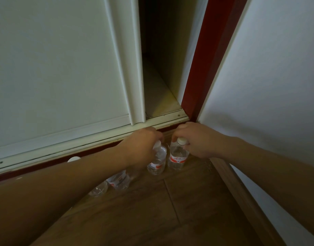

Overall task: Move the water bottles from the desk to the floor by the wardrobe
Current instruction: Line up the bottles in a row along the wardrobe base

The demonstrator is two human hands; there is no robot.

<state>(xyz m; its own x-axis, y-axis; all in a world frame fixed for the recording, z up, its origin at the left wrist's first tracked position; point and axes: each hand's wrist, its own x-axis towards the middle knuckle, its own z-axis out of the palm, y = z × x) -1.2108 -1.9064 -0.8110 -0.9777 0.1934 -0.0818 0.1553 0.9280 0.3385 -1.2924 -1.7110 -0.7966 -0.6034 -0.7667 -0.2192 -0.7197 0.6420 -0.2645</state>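
Bare forearms reach in from both lower corners over the brown wood-grain plank floor (152,213). At the left hand (140,146) the fingers curl over the neck and white cap of a clear ribbed plastic bottle (157,161) with a red-and-white label. The right hand (194,140) pinches the ridged white cap of a second bottle (177,157). These two stand just beside each other on the floor, close to the wardrobe's cream metal track (92,137). Two more clear bottles (118,180) show partly from under the left forearm, and a round white cap (73,159) peeks above it. A smooth pale sliding door (55,68) stands beside a dark opening, with a red-brown frame (204,64) and a matte white wall (276,86) to the right.
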